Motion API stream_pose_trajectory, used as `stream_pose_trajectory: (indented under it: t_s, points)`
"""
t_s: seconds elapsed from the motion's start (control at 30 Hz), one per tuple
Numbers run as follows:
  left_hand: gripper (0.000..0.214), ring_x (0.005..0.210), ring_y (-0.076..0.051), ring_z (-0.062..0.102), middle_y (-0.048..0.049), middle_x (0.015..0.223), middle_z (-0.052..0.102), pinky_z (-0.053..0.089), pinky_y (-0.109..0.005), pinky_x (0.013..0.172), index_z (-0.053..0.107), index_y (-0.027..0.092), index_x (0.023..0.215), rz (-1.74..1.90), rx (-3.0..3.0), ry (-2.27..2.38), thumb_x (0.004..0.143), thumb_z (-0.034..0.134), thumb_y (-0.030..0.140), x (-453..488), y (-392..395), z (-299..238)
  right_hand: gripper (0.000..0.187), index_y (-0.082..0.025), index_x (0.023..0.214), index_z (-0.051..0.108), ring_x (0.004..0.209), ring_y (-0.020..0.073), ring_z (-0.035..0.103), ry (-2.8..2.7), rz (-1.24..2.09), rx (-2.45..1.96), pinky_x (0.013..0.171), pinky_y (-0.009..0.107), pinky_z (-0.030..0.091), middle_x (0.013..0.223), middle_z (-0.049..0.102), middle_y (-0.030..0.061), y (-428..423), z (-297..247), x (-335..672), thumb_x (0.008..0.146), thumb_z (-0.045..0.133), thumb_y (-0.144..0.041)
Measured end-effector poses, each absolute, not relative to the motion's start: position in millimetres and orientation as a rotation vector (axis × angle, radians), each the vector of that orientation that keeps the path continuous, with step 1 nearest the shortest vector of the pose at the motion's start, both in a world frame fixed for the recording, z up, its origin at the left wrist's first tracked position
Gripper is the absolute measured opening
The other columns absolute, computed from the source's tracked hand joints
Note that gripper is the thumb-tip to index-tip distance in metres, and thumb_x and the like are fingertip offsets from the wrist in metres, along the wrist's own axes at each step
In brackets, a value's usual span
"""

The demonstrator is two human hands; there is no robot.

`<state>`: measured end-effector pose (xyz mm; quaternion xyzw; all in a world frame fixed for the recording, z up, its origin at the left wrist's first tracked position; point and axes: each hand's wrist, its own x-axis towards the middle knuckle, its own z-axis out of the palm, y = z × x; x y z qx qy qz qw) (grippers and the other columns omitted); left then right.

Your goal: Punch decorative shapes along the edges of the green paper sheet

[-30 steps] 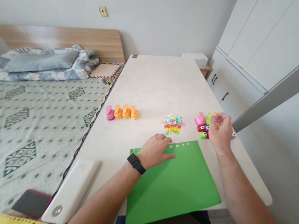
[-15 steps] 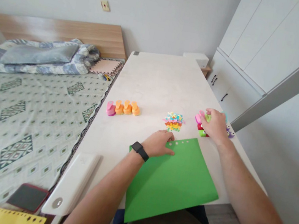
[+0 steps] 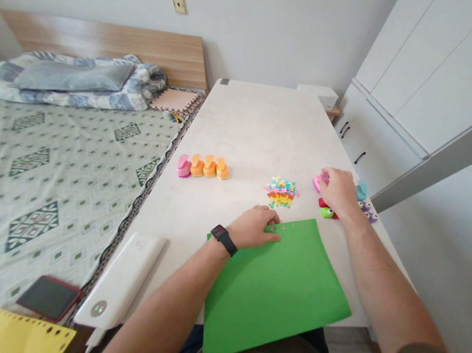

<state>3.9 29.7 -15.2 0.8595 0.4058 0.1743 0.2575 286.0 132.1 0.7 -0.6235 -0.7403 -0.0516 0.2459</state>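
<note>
A green paper sheet (image 3: 280,288) lies at the near edge of the white table (image 3: 257,131), with small punched holes along its far edge. My left hand (image 3: 254,227), a black watch on its wrist, rests knuckles-up on the sheet's far left corner with fingers curled. My right hand (image 3: 339,190) lies over a cluster of small craft punches (image 3: 327,212) at the table's right edge, fingers bent down around them; what it grips is hidden. A pile of coloured paper cut-outs (image 3: 281,191) sits between the two hands.
One pink and three orange punches (image 3: 203,166) stand in a row at the table's left. A white device (image 3: 121,281), a phone (image 3: 48,297) and yellow punched paper (image 3: 18,336) lie at the near left. A bed (image 3: 48,155) is alongside; white cabinets (image 3: 419,69) stand right.
My right hand has come down from holding something small above the punches and now lies over the cluster. The left hand stays on the green sheet. The view has shifted slightly.
</note>
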Motion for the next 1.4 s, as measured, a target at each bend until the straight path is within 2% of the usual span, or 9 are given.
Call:
stream_pose_trajectory:
  t_s: [0.1,0.2,0.4,0.53,0.7,0.83,0.97,1.13,1.4]
  points:
    - [0.018,0.085,-0.019,0.063,-0.0056,0.090,0.069,0.049,-0.031,0.080,0.071,0.019,0.098,0.513,2.332,1.116,0.091,0.065,0.034,5,29,-16,0.028,-0.019,0.112,0.070,0.098,0.0305,0.064,-1.833,-0.039,-1.541,0.093,0.050,0.048,0.108,0.073,0.0131,114,17,278,0.086,0.066,-0.028]
    - [0.018,0.083,-0.018,0.063,-0.0058,0.087,0.068,0.048,-0.030,0.078,0.071,0.019,0.091,0.535,2.337,1.128,0.095,0.059,0.032,5,28,-15,0.032,-0.024,0.114,0.068,0.091,0.0262,0.067,-1.707,0.207,-1.429,0.085,0.046,0.053,0.109,0.072,0.0080,91,31,270,0.085,0.071,-0.037]
    - [0.023,0.078,-0.017,0.061,-0.0052,0.083,0.068,0.046,-0.029,0.072,0.068,0.018,0.087,0.550,2.317,1.148,0.098,0.056,0.034,-1,26,-10,0.037,-0.024,0.098,0.063,0.085,0.0217,0.068,-1.506,0.767,-1.191,0.075,0.039,0.059,0.095,0.068,0.0040,69,22,259,0.078,0.080,-0.050]
    - [0.023,0.077,-0.017,0.062,-0.0047,0.082,0.068,0.046,-0.028,0.072,0.067,0.018,0.087,0.540,2.301,1.153,0.098,0.055,0.034,-4,24,-7,0.039,-0.023,0.088,0.057,0.084,0.0200,0.067,-1.436,0.828,-1.148,0.075,0.037,0.059,0.094,0.066,0.0028,68,7,255,0.075,0.082,-0.051]
    - [0.027,0.073,-0.016,0.062,-0.0032,0.082,0.070,0.043,-0.027,0.068,0.067,0.019,0.086,0.524,2.268,1.151,0.100,0.049,0.033,-7,25,-5,0.036,-0.025,0.084,0.054,0.076,0.0192,0.067,-1.405,0.874,-1.172,0.075,0.038,0.058,0.076,0.062,-0.0013,65,2,256,0.081,0.078,-0.051]
    - [0.029,0.067,-0.014,0.059,-0.0014,0.076,0.069,0.039,-0.026,0.063,0.067,0.019,0.085,0.508,2.224,1.180,0.100,0.049,0.035,-10,27,-6,0.040,-0.026,0.095,0.055,0.078,0.0185,0.069,-1.322,0.938,-1.131,0.076,0.038,0.059,0.086,0.068,-0.0004,65,4,257,0.078,0.082,-0.049]
    - [0.031,0.065,-0.013,0.058,-0.0009,0.074,0.068,0.038,-0.026,0.062,0.068,0.019,0.084,0.499,2.207,1.172,0.100,0.049,0.037,-12,27,-6,0.058,-0.026,0.114,0.056,0.077,0.0191,0.070,-1.277,1.025,-1.152,0.074,0.038,0.060,0.098,0.073,0.0033,64,6,259,0.073,0.086,-0.052]
    - [0.043,0.063,-0.013,0.058,-0.0015,0.072,0.069,0.039,-0.027,0.062,0.066,0.018,0.076,0.466,2.175,1.180,0.102,0.044,0.044,-12,28,-2,0.056,-0.023,0.115,0.060,0.078,0.0196,0.070,-1.281,1.068,-1.158,0.072,0.037,0.060,0.098,0.074,0.0059,60,6,258,0.075,0.084,-0.055]
    - [0.071,0.085,-0.020,0.070,-0.0068,0.088,0.078,0.048,-0.030,0.081,0.077,0.016,0.090,0.470,1.934,1.209,0.104,0.025,0.062,-11,27,3,0.049,-0.022,0.115,0.063,0.080,0.0185,0.068,-1.331,1.152,-1.110,0.071,0.032,0.058,0.094,0.072,0.0047,57,7,256,0.078,0.083,-0.049]
